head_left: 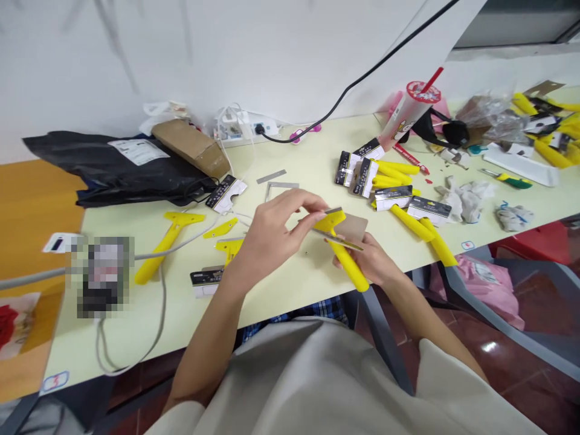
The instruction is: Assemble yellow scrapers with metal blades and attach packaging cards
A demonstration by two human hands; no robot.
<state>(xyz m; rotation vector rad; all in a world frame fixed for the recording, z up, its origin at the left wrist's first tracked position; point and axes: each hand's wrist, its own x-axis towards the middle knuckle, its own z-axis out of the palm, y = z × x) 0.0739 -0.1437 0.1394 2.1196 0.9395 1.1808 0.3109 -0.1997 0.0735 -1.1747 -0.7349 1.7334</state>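
Above the table, my left hand [276, 232] pinches the head of a yellow scraper [348, 266] between thumb and fingertips. The scraper's handle slants down to the right, and a thin metal edge shows along its head. A cardboard packaging card [353, 229], brown side showing, sits around or against the scraper just below the head; I cannot tell which. My right hand [374, 260] is closed on this card from the right, its fingers partly hidden behind card and handle. On the left lie another yellow scraper [170, 244] and a loose yellow head piece [220, 228].
Several carded yellow scrapers [392, 175] lie in a pile to the right. A tall cup with a red straw [403, 115] stands behind them. Loose metal blades [272, 176] lie ahead of my hands. A black bag [122, 169] and cables [163, 302] occupy the left.
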